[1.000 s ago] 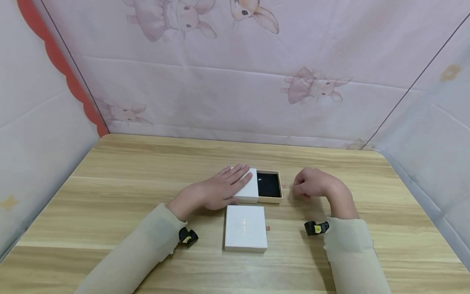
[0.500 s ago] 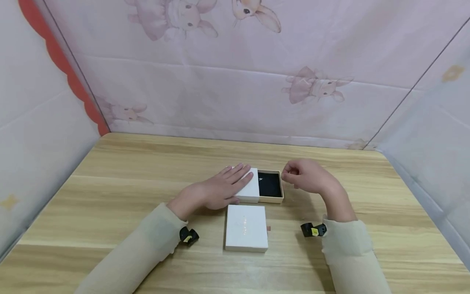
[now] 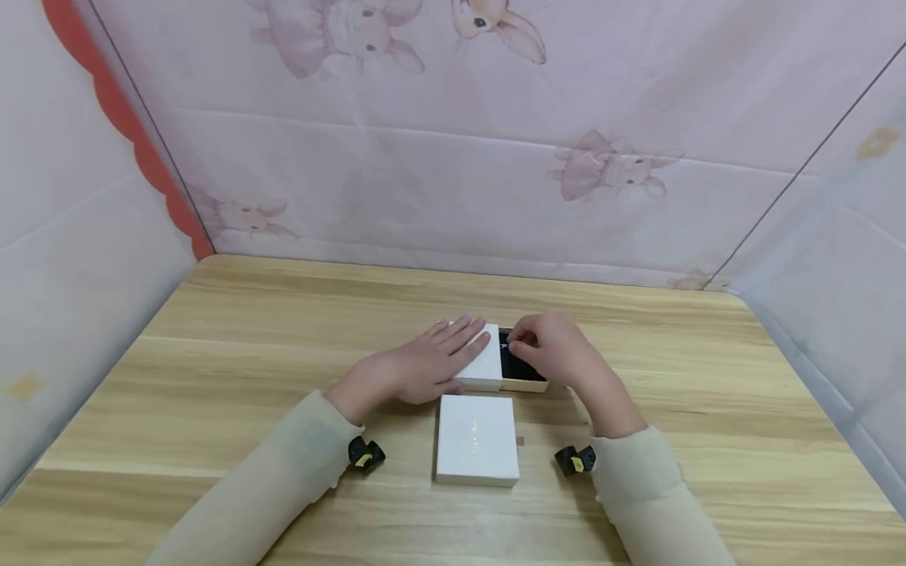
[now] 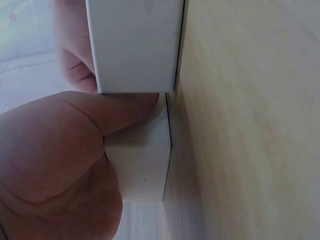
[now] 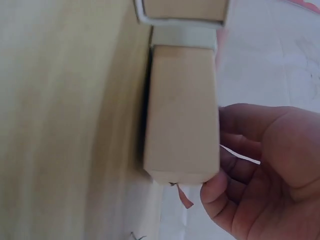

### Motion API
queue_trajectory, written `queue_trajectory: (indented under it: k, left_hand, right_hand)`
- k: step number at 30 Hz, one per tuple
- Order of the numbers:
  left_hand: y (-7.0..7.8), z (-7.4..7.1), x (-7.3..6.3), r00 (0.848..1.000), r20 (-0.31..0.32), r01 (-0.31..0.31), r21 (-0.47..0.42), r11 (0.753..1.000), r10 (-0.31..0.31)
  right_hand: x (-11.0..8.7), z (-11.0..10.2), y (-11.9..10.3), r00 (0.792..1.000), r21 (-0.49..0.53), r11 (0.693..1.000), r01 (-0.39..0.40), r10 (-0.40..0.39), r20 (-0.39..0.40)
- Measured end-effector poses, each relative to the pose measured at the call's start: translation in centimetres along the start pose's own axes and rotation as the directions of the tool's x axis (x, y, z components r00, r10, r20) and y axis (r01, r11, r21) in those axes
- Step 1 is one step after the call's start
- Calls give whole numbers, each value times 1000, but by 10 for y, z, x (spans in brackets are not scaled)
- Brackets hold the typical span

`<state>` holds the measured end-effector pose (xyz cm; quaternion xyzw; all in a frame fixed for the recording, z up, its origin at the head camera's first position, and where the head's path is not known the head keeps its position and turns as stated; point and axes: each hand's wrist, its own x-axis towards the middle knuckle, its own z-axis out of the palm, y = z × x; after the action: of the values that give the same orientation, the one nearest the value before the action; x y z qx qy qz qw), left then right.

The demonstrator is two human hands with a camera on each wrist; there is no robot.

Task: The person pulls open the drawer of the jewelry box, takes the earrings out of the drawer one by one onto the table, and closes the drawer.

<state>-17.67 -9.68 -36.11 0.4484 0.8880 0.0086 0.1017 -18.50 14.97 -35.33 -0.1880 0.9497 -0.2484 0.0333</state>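
Observation:
A small white slide-out box (image 3: 488, 365) lies on the wooden table, its cardboard drawer (image 5: 182, 115) partly pulled out to the right. My left hand (image 3: 428, 362) rests flat on the white sleeve with straight fingers, the thumb against its near side. Inside the drawer is a black insert (image 3: 513, 364) bearing a tiny silvery star-shaped piece (image 3: 504, 346). Over the insert, my right hand (image 3: 555, 346) has thumb and forefinger brought together beside that piece; I cannot tell whether anything thin is between them. In the right wrist view, other fingers curl at the drawer's end.
A second white box (image 3: 476, 439), closed, with faint gold lettering and a pink pull tab (image 3: 520, 441), lies just in front of the first. A pink ribbon tab (image 5: 185, 196) hangs from the open drawer's end. A rabbit-print cloth (image 3: 453, 196) stands behind the table.
My right hand has moved left from beside the drawer, rising past its end, to a place over the black insert. The left hand and both boxes stay put.

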Motion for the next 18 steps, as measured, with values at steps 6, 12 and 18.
queue_trajectory:
  k: [6,12,18]
  left_hand:
    - [0,-1,0,1000,14,-2,3,1000,2]
    - [-1,0,0,1000,9,-4,1,1000,4]
    - [-1,0,0,1000,13,-2,-2,1000,2]
  right_hand:
    - [0,3,-3,999,-56,998,7,-4,48]
    - [-1,3,-7,998,-76,997,10,-5,63]
    - [-1,4,-8,998,-73,997,14,-10,55]
